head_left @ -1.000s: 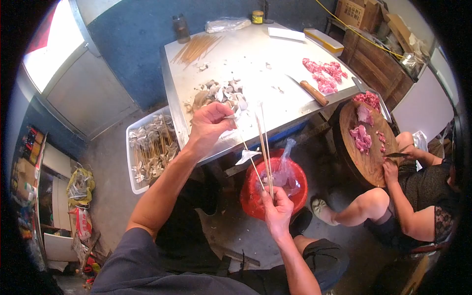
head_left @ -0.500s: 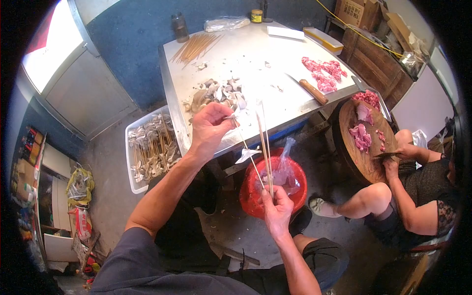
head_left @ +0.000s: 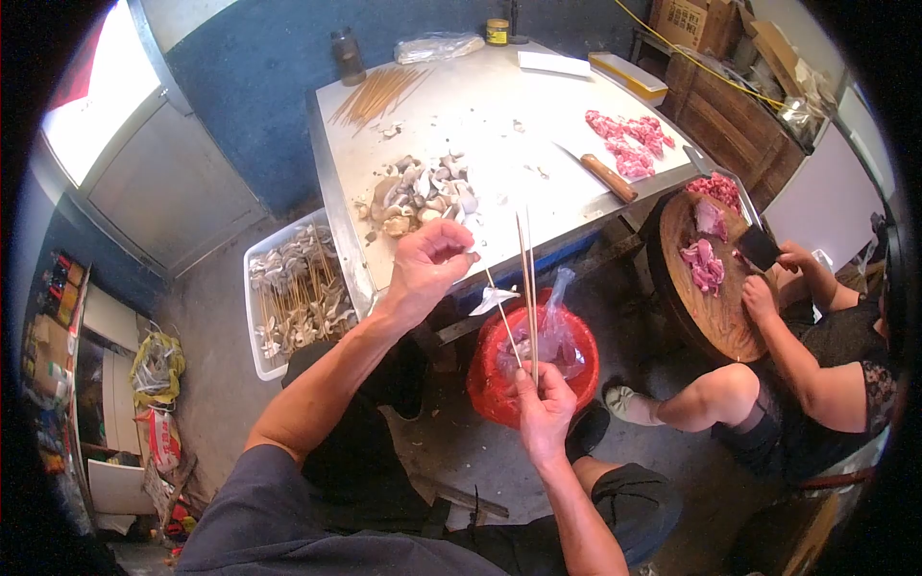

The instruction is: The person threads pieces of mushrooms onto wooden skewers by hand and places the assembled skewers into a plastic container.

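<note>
My right hand [head_left: 545, 413] is closed around the lower ends of several thin wooden skewers [head_left: 529, 288]. One skewer leans left and carries a white mushroom piece [head_left: 495, 299] partway along it. Just above that skewer's tip, my left hand [head_left: 430, 264] pinches thumb and finger together on a small pale mushroom piece, mostly hidden by the fingers. Behind the left hand, a heap of torn grey-white mushrooms [head_left: 423, 192] lies on the table [head_left: 480, 96]. Below the skewers stands a red tub [head_left: 490, 398] with a clear plastic bag inside.
A white bin [head_left: 257, 336] of filled mushroom skewers stands left. Bare skewers [head_left: 379, 94], a wooden-handled knife [head_left: 607, 178] and cut meat [head_left: 629, 144] lie on the table. At right, a seated person holds a cleaver [head_left: 759, 247] over a round chopping block [head_left: 687, 298].
My left hand has shifted right and down, away from the heap and off the skewer tip. The skewers stand slightly further right. The other person's cleaver has risen.
</note>
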The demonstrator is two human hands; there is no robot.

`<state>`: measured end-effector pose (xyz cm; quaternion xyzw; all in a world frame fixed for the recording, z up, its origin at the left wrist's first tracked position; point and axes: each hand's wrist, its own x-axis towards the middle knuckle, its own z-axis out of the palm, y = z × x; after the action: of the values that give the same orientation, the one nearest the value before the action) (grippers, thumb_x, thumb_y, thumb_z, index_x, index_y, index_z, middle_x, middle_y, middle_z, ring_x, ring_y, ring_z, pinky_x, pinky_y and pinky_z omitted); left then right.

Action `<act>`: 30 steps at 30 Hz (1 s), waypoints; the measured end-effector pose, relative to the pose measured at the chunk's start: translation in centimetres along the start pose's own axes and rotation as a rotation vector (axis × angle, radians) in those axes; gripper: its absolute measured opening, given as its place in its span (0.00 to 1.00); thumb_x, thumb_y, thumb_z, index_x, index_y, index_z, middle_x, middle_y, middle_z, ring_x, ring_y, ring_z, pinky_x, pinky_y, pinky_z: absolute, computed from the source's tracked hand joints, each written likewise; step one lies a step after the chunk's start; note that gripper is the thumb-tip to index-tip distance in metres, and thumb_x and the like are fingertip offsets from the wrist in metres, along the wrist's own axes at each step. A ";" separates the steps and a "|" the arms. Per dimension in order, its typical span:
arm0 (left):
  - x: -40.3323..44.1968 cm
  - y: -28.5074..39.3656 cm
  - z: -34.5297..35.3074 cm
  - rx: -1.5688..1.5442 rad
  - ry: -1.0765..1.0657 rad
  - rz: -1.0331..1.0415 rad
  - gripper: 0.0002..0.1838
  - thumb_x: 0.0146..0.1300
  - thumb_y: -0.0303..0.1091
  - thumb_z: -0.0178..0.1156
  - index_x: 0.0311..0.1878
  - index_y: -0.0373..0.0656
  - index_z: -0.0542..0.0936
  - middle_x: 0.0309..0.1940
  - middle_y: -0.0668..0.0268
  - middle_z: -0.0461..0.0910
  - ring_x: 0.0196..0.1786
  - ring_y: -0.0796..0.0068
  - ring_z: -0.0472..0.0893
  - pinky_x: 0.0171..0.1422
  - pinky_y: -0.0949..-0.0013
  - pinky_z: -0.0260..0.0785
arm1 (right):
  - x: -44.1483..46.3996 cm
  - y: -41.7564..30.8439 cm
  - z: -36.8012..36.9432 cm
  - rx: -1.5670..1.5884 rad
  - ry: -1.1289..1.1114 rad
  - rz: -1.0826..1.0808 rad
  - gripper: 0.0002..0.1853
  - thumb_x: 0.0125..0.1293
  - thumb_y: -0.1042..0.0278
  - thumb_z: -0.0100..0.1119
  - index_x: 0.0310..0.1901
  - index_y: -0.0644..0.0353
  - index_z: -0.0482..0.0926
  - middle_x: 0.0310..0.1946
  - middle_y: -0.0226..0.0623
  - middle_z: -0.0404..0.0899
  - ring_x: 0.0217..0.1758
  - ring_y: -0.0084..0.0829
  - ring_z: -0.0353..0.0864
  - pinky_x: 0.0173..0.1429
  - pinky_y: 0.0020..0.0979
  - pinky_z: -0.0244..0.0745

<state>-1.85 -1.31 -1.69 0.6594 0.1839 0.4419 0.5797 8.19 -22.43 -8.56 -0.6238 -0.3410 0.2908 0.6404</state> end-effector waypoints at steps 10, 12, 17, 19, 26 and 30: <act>0.9 1.4 -1.5 0.412 -0.222 0.115 0.10 0.55 0.17 0.60 0.40 0.36 0.82 0.40 0.66 0.81 0.42 0.77 0.79 0.49 0.72 0.72 | 0.3 -0.2 -0.2 0.105 0.072 0.012 0.07 0.69 0.69 0.60 0.40 0.64 0.80 0.24 0.21 0.74 0.27 0.12 0.66 0.31 0.19 0.63; 2.4 1.0 -3.6 0.701 0.012 0.278 0.11 0.52 0.17 0.61 0.40 0.37 0.82 0.41 0.63 0.81 0.43 0.75 0.80 0.44 0.72 0.74 | 0.3 -0.9 -0.4 0.086 0.019 0.038 0.05 0.71 0.72 0.56 0.41 0.64 0.77 0.27 0.26 0.77 0.30 0.16 0.74 0.37 0.19 0.70; 3.2 1.2 -5.4 1.101 -0.089 0.420 0.13 0.48 0.21 0.67 0.40 0.39 0.82 0.42 0.60 0.79 0.47 0.63 0.78 0.52 0.65 0.73 | 0.4 -0.6 -0.2 0.095 -0.010 0.049 0.05 0.71 0.72 0.56 0.41 0.64 0.76 0.27 0.27 0.77 0.30 0.15 0.74 0.36 0.19 0.69; 3.6 0.8 -5.5 1.120 -0.085 0.379 0.14 0.47 0.22 0.68 0.40 0.40 0.83 0.41 0.61 0.79 0.48 0.61 0.78 0.53 0.65 0.72 | 0.2 -0.5 -0.1 0.079 -0.020 0.052 0.04 0.71 0.73 0.56 0.41 0.64 0.76 0.27 0.26 0.77 0.30 0.15 0.74 0.36 0.19 0.69; 3.9 0.8 -7.0 0.977 -0.050 0.328 0.09 0.51 0.23 0.66 0.38 0.37 0.83 0.36 0.59 0.83 0.43 0.63 0.80 0.47 0.66 0.73 | 0.2 -0.2 -0.1 0.057 -0.029 0.075 0.04 0.70 0.73 0.56 0.42 0.64 0.76 0.26 0.26 0.77 0.29 0.15 0.74 0.35 0.18 0.69; 3.5 1.2 -7.4 0.881 0.050 0.206 0.08 0.54 0.23 0.65 0.38 0.37 0.84 0.37 0.62 0.84 0.37 0.74 0.81 0.42 0.71 0.73 | 0.1 -0.4 0.1 0.101 -0.035 0.095 0.04 0.70 0.72 0.57 0.41 0.63 0.77 0.26 0.25 0.77 0.29 0.14 0.74 0.35 0.18 0.69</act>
<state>-6.21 5.46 0.22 0.8473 0.3020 0.3925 0.1921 8.12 -22.33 -8.14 -0.6012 -0.3071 0.3483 0.6504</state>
